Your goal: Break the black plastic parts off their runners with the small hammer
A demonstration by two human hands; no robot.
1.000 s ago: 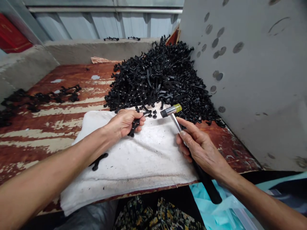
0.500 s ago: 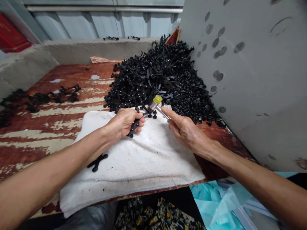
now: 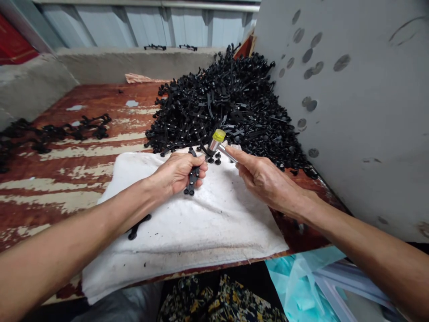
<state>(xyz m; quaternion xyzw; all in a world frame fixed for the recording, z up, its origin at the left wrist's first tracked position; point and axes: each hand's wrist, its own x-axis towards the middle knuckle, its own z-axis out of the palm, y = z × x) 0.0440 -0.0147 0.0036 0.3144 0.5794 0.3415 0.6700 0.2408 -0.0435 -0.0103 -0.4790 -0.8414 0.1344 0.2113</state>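
Note:
My left hand is closed around a black plastic linkage part with small shiny studs, held over the white cloth. In my right hand is a small mallet with a yellow face on top and a metal head. Its dark lower face is down by the left thumb, over the end of a black strip; whether they touch is hard to see. A few small round black pieces stand on the cloth beside the mallet head. Another black linkage part lies below my left forearm.
Behind the cloth rises a large heap of black parts, against a grey panel on the right. More black parts lie at the left on the worn red tabletop. Turquoise plastic bags are below the front edge.
My right hand has swung the mallet left and down from the right side of the cloth to beside my left thumb. The left hand has barely moved, its linkage part turned slightly.

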